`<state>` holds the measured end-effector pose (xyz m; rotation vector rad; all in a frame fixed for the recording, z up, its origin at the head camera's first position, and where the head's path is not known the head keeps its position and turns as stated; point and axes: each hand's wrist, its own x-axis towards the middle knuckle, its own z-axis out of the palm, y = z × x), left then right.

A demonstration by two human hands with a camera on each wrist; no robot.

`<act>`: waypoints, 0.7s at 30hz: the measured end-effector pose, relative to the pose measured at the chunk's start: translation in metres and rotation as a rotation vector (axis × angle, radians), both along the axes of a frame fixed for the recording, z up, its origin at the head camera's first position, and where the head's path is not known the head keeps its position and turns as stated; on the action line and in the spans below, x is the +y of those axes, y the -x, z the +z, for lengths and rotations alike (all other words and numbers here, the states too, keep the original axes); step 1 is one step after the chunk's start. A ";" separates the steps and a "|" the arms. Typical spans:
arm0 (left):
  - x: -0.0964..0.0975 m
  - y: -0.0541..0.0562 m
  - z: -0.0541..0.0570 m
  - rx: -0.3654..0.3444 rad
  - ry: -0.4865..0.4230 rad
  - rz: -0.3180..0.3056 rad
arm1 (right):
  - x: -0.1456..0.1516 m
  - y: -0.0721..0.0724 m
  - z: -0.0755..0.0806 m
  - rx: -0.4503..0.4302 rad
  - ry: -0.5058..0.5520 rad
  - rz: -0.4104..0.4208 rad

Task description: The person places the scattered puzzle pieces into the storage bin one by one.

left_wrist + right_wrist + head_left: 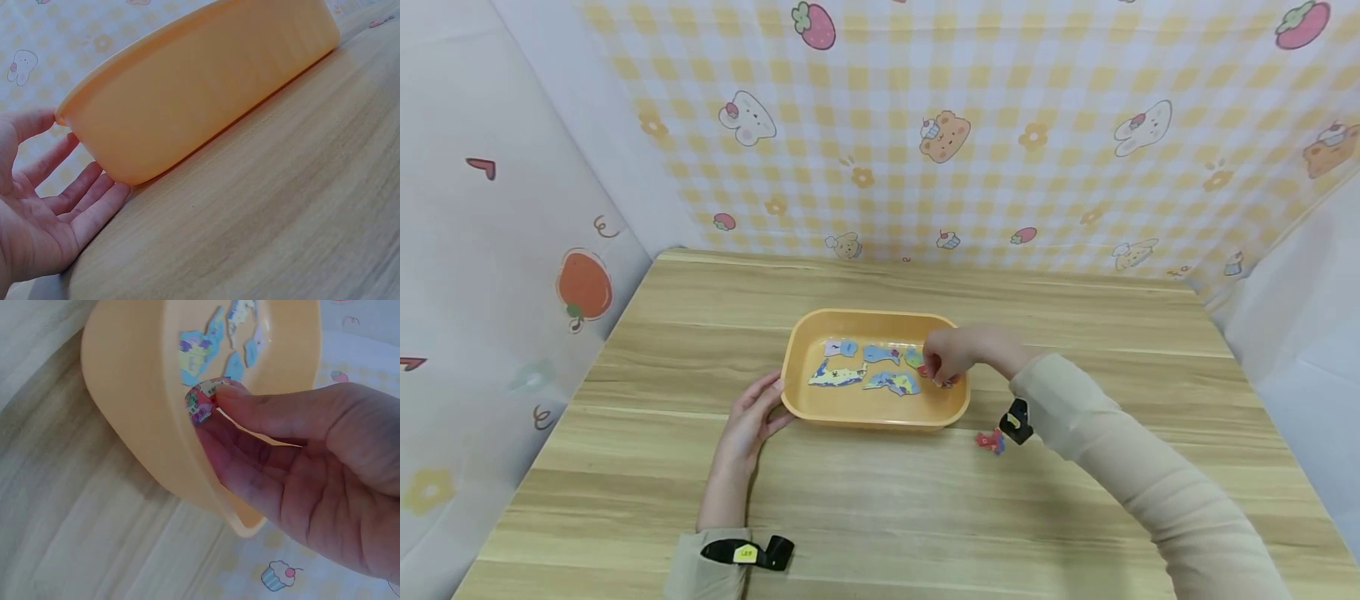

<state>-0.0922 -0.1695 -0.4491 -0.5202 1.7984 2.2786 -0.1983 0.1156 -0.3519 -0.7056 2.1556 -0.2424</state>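
Observation:
On the table stands a yellow-orange plastic tray [857, 414] with flat puzzle pieces lying in it, mostly blue and pale yellow. My left hand [758, 414] is at the tray's left end; in the left wrist view its spread fingers [87, 187] touch the outer wall and one tip meets the rim. Inside the tray's right end my right hand [951, 354] pinches a red map-like puzzle piece [203, 400] between thumb and fingers. Part of that piece is hidden by the fingers. A blue-and-yellow puzzle piece [895, 383] lies left of it.
A small red and blue puzzle piece [990, 441] lies on the wooden table [880, 508], just outside the tray's front right corner, near the right wrist's black camera [1017, 422]. A checked cloth [880, 167] hangs behind the table; pale cloths hang at both sides.

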 end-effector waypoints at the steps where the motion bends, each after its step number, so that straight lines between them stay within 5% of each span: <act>1: 0.000 0.000 0.000 -0.001 -0.002 0.002 | -0.002 -0.001 -0.002 0.020 -0.011 0.008; 14: 0.001 0.000 0.001 -0.008 0.001 0.004 | -0.009 -0.006 -0.028 0.151 -0.060 0.030; 21: 0.001 0.000 0.001 -0.011 0.002 0.003 | -0.009 -0.006 -0.035 0.131 -0.027 -0.025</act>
